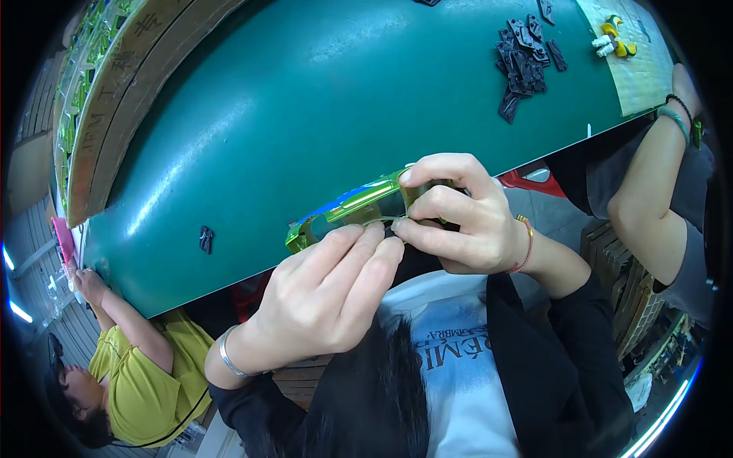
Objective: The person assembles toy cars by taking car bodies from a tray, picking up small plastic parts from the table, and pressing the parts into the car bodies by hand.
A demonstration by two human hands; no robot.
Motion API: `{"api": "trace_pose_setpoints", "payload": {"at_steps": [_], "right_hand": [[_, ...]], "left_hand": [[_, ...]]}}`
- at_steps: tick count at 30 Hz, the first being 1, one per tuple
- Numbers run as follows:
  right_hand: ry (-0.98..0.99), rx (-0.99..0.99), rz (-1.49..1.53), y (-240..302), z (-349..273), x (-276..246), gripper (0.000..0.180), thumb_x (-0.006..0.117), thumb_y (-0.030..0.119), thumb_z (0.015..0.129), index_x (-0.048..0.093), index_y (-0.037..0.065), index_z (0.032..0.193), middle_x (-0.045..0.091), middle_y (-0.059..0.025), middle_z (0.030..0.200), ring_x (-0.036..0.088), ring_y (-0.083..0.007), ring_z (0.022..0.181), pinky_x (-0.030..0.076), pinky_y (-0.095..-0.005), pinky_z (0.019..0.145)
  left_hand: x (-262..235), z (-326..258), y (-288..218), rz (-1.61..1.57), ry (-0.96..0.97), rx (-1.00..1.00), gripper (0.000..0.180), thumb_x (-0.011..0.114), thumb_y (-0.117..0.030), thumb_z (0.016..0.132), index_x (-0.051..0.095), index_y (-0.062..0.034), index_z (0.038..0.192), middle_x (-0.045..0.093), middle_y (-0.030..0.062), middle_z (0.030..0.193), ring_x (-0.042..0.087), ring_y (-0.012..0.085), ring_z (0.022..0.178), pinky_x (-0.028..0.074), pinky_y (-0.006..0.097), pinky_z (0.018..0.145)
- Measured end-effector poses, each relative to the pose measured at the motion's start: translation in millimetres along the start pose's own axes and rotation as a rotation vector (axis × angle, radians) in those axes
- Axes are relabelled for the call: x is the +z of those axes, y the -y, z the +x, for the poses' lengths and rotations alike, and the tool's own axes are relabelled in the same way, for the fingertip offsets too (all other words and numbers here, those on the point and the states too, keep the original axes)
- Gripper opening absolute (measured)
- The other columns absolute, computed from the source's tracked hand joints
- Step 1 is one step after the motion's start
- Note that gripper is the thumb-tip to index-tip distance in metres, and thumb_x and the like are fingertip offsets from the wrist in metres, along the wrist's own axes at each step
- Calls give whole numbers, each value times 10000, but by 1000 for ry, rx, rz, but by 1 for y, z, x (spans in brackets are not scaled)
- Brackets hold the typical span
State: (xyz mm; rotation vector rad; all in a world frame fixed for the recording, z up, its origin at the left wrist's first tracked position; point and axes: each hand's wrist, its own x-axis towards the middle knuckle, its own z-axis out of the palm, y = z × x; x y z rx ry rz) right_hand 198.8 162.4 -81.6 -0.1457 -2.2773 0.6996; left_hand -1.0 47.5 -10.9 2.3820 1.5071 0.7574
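Observation:
In front of my chest, at the near edge of the green table, is a curved, see-through green plastic frame (355,200) with a blue sheen, shaped like goggles. My right hand (469,221) grips its right end, thumb and fingers closed around it. My left hand (324,286) is closed at its lower edge, fingertips pressed together and almost touching the right thumb. A thin pale strip (388,219) shows between the fingertips of both hands. My fingers hide much of the frame's near side.
Black plastic parts (523,61) lie heaped at the far right, and a small one (205,239) at the left. A cardboard box (114,99) of green pieces stands far left. A yellow-white figure (615,40) lies on a pale sheet (641,72). People sit on both sides.

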Motion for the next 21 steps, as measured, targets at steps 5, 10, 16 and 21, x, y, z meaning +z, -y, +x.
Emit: {"api": "trace_pose_setpoints", "payload": {"at_steps": [5, 10, 16, 21], "right_hand": [[-59, 35, -17, -1, 2, 5, 183, 748, 13, 690, 677, 92, 840, 589, -41, 891, 640, -273, 1124, 563, -294, 591], [-32, 28, 2, -1, 2, 4, 216, 744, 55, 621, 736, 46, 837, 603, -37, 859, 641, -318, 1099, 595, -389, 751], [-56, -13, -10, -3, -1, 5, 236, 750, 30, 628, 734, 43, 863, 616, -47, 866, 641, -333, 1099, 607, -392, 743], [-163, -83, -41, -8, -9, 17, 183, 723, 81, 666, 723, 73, 849, 595, -32, 855, 657, -286, 1125, 621, -331, 704]], "left_hand": [[-3, 3, 0, -113, -3, -149, 377, 669, 136, 758, 730, 45, 1119, 769, 162, 959, 764, 296, 850, 629, 353, 724], [4, -10, 0, -184, -100, -272, 380, 682, 152, 742, 732, 51, 1104, 755, 162, 952, 764, 303, 868, 626, 378, 737], [6, -11, -8, 3, -100, -210, 305, 719, 83, 746, 722, 85, 1051, 728, 174, 978, 743, 307, 852, 623, 367, 732], [8, -14, -14, 38, -86, -216, 204, 744, 3, 889, 725, 72, 1080, 730, 186, 1031, 744, 325, 935, 621, 356, 769]]}}
